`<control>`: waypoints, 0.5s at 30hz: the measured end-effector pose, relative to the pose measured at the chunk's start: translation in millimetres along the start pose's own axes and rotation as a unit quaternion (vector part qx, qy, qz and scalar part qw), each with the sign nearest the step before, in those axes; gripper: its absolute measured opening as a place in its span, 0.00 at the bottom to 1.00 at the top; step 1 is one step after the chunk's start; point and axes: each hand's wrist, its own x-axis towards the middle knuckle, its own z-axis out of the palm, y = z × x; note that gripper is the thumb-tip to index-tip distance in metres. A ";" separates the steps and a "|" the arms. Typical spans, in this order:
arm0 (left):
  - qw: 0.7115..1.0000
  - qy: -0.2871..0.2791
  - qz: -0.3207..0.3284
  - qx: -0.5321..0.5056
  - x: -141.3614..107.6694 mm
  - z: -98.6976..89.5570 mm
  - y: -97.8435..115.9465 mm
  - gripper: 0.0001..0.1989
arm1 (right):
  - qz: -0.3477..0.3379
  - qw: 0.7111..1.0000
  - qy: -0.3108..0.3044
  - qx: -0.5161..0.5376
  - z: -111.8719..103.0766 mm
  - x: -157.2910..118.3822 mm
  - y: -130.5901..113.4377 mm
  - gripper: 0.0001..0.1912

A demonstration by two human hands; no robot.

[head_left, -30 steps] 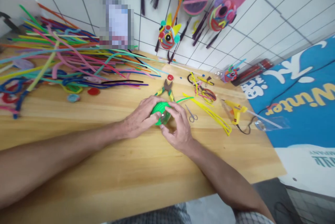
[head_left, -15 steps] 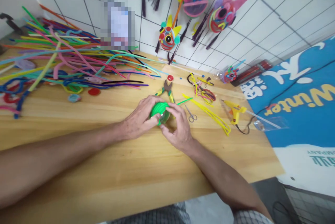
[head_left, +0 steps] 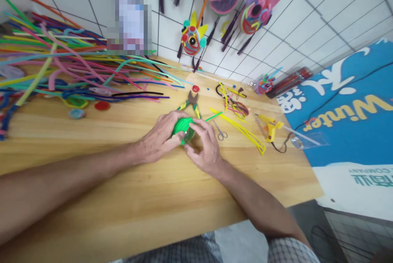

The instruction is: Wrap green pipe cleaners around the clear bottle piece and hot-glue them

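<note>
Between my two hands sits a round ball (head_left: 184,125), partly covered with green strips and partly see-through. My left hand (head_left: 161,136) is wrapped round its left side, thumb on the front. From the right, my right hand (head_left: 205,144) grips the ball with fingers on top and thumb low. A green strip (head_left: 214,116) sticks out behind the right fingers. Pliers (head_left: 193,98) with green-yellow handles lie just beyond the ball, beside a red cap (head_left: 195,88). Small scissors (head_left: 221,134) lie right of my right hand.
Colourful fuzzy stems (head_left: 76,62) are heaped at the back left. Yellow stems (head_left: 245,132) and a yellow glue gun (head_left: 270,127) lie on the right of the wooden table (head_left: 138,205). Decorated masks (head_left: 193,39) hang against the tiled wall.
The whole view has shifted slightly, so things appear further left and a little higher. Both hands keep hold of the green ball with nearly the same grip.
</note>
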 end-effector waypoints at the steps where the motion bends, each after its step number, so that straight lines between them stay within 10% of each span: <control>1: 1.000 -0.001 -0.004 0.003 -0.1 0.0 0.5 0.19 | 0.000 1.000 -0.001 0.000 0.0 0.0 0.1 0.33; 15: 1.000 -0.008 -0.018 0.007 0.0 -3.2 4.2 0.18 | 0.000 1.000 -0.014 -0.013 -0.5 -0.4 -0.4 0.35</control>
